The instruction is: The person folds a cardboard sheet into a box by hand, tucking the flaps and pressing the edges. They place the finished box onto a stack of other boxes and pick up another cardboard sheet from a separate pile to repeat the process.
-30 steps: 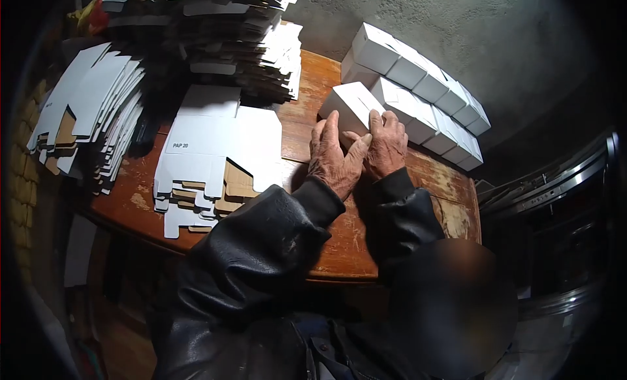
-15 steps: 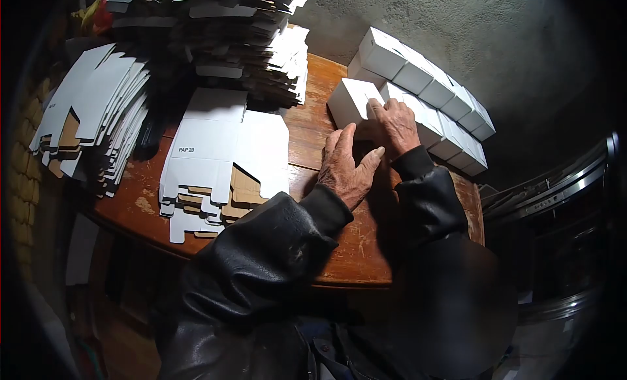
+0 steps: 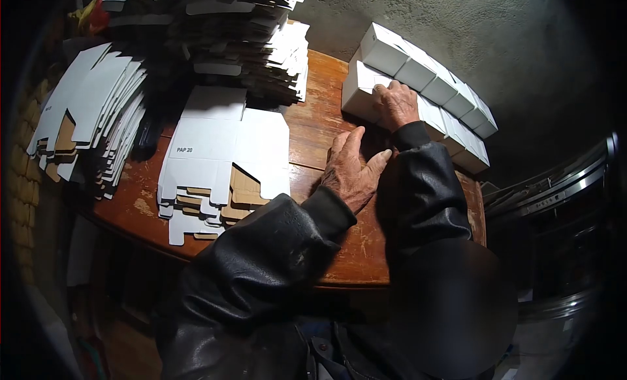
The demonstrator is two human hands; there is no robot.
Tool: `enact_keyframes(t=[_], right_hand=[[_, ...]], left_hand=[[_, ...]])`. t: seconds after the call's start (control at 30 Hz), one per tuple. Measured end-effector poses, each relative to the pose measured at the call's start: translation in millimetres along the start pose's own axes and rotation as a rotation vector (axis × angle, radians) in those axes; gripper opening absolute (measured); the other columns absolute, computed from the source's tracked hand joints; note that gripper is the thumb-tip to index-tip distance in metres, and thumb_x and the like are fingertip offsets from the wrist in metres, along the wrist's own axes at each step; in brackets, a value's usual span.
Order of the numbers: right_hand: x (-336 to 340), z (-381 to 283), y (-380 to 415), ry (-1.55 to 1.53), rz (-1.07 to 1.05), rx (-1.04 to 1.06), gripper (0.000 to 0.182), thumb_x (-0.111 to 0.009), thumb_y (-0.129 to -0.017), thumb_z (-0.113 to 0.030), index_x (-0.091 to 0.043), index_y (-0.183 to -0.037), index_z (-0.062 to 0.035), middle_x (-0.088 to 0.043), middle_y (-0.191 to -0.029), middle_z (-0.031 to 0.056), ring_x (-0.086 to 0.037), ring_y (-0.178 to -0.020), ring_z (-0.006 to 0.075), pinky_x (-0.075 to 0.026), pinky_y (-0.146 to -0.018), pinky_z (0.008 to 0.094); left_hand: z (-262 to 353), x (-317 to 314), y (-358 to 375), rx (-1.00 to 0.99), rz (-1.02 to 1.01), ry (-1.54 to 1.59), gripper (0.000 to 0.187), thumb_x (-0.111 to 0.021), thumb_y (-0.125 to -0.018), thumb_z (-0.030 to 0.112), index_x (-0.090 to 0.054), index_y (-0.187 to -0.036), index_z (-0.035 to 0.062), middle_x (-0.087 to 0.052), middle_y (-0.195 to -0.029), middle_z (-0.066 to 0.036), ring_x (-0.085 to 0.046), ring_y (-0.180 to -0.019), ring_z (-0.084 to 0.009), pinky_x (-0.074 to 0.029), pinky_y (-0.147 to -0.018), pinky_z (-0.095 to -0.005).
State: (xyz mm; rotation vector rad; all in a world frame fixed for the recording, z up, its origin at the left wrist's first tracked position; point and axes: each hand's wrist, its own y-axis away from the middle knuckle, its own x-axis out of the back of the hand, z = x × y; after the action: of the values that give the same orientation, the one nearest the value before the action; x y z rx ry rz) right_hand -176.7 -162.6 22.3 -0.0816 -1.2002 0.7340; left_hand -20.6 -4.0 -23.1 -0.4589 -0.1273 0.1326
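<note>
A white carton box (image 3: 358, 96) sits at the left end of the front row of boxes (image 3: 453, 126) on the wooden table (image 3: 307, 141). My right hand (image 3: 397, 107) reaches over its near right part, fingers bent and closed on it; the fingertips are partly hidden. Low over the wood, my left hand (image 3: 353, 172) is open and empty, its thumb apart from the fingers. To its left lies a pile of flat white cartons (image 3: 212, 138) marked "PAP 20", with brown inner sides showing.
Behind the front row stands a second row of white boxes (image 3: 416, 73), close to the rough grey wall (image 3: 470, 27). A tall stack of flat cartons (image 3: 277, 63) is at the back, and another leaning stack (image 3: 81, 82) at the left. Metal rails (image 3: 568, 192) are beyond the table's right edge.
My right hand has pushed the white box back and right, against the rest of the front row. My left hand has shifted slightly to the right and remains open.
</note>
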Motion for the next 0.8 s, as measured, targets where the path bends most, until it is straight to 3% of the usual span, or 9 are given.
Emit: enact_keyframes(t=[0.17, 0.27, 0.33, 0.4, 0.47, 0.53, 0.67, 0.73, 0.8], right_hand=[[-17, 13, -8, 0.055, 0.048, 0.059, 0.015, -0.065, -0.081, -0.024, -0.066, -0.091, -0.0123, -0.063, -0.086, 0.0159, -0.063, -0.083, 0.0361, -0.049, -0.072, 0.0484], [2, 2, 8, -0.05, 0.207, 0.084, 0.023, -0.066, -0.081, -0.018, -0.065, -0.102, -0.0091, -0.063, -0.088, 0.0146, -0.062, -0.085, 0.0338, -0.049, -0.072, 0.046], [13, -11, 15, -0.248, 0.349, 0.174, 0.024, -0.071, -0.079, -0.014, -0.065, -0.102, -0.0077, -0.063, -0.092, 0.0141, -0.061, -0.083, 0.0337, -0.049, -0.073, 0.0468], [47, -59, 32, -0.586, 0.168, 0.144, 0.03, -0.076, -0.079, -0.016, -0.066, -0.106, -0.0051, -0.064, -0.098, 0.0142, -0.062, -0.09, 0.0323, -0.05, -0.081, 0.0439], [31, -82, 47, -0.972, 0.017, 0.023, 0.045, -0.077, -0.085, -0.03, -0.063, -0.12, -0.0039, -0.064, -0.108, 0.0152, -0.06, -0.112, 0.0295, -0.049, -0.093, 0.0391], [54, -113, 52, -0.9, -0.047, 0.242, 0.057, -0.079, -0.083, -0.035, -0.058, -0.126, -0.003, -0.059, -0.122, 0.0216, -0.058, -0.119, 0.0351, -0.049, -0.097, 0.0428], [48, -163, 50, -0.946, -0.058, 0.378, 0.078, -0.078, -0.079, -0.05, -0.051, -0.133, 0.0002, -0.045, -0.138, 0.0318, -0.048, -0.128, 0.0453, -0.042, -0.106, 0.0501], [59, -181, 47, -0.834, -0.073, 0.364, 0.082, -0.073, -0.08, -0.058, -0.05, -0.134, 0.0, -0.043, -0.138, 0.0318, -0.044, -0.13, 0.0461, -0.04, -0.106, 0.0524], [68, -191, 45, -0.761, -0.109, 0.347, 0.075, -0.072, -0.084, -0.051, -0.048, -0.136, -0.0028, -0.043, -0.14, 0.0293, -0.043, -0.132, 0.0449, -0.04, -0.107, 0.0516]], left_hand=[[6, 0, -1, -0.01, -0.02, 0.041, 0.058, -0.069, -0.09, 0.034, -0.052, -0.126, -0.0088, -0.055, -0.12, -0.026, -0.055, -0.115, -0.039, -0.044, -0.1, -0.0427], [13, 0, 1, -0.182, 0.098, -0.029, 0.05, -0.071, -0.086, 0.024, -0.055, -0.122, -0.0074, -0.056, -0.117, -0.026, -0.055, -0.112, -0.0412, -0.044, -0.099, -0.0448], [23, 7, 3, -0.474, 0.147, -0.062, 0.049, -0.073, -0.083, 0.018, -0.055, -0.121, -0.0055, -0.055, -0.116, -0.024, -0.053, -0.112, -0.0415, -0.043, -0.098, -0.0474], [28, 7, 6, -0.632, 0.131, -0.085, 0.053, -0.076, -0.078, 0.017, -0.056, -0.123, -0.0022, -0.055, -0.117, -0.021, -0.053, -0.112, -0.0396, -0.042, -0.099, -0.0504], [28, 5, 10, -0.675, 0.113, -0.004, 0.056, -0.078, -0.074, 0.019, -0.058, -0.122, -0.0011, -0.057, -0.117, -0.019, -0.055, -0.111, -0.0383, -0.044, -0.097, -0.0515], [33, 6, 12, -0.76, 0.216, -0.04, 0.054, -0.078, -0.071, 0.019, -0.06, -0.119, -0.0005, -0.059, -0.114, -0.018, -0.057, -0.11, -0.0367, -0.046, -0.095, -0.0511], [42, -4, 19, -0.79, 0.398, 0.041, 0.049, -0.074, -0.068, 0.016, -0.064, -0.113, 0.0008, -0.062, -0.11, -0.016, -0.06, -0.109, -0.0347, -0.05, -0.093, -0.049], [49, 6, 22, -0.773, 0.338, 0.035, 0.042, -0.071, -0.07, 0.014, -0.065, -0.11, 0.0014, -0.062, -0.108, -0.016, -0.06, -0.108, -0.0336, -0.05, -0.093, -0.0483], [48, 13, 20, -0.792, 0.295, 0.006, 0.04, -0.07, -0.071, 0.014, -0.065, -0.109, 0.0012, -0.063, -0.108, -0.015, -0.06, -0.108, -0.0336, -0.05, -0.093, -0.0484]])
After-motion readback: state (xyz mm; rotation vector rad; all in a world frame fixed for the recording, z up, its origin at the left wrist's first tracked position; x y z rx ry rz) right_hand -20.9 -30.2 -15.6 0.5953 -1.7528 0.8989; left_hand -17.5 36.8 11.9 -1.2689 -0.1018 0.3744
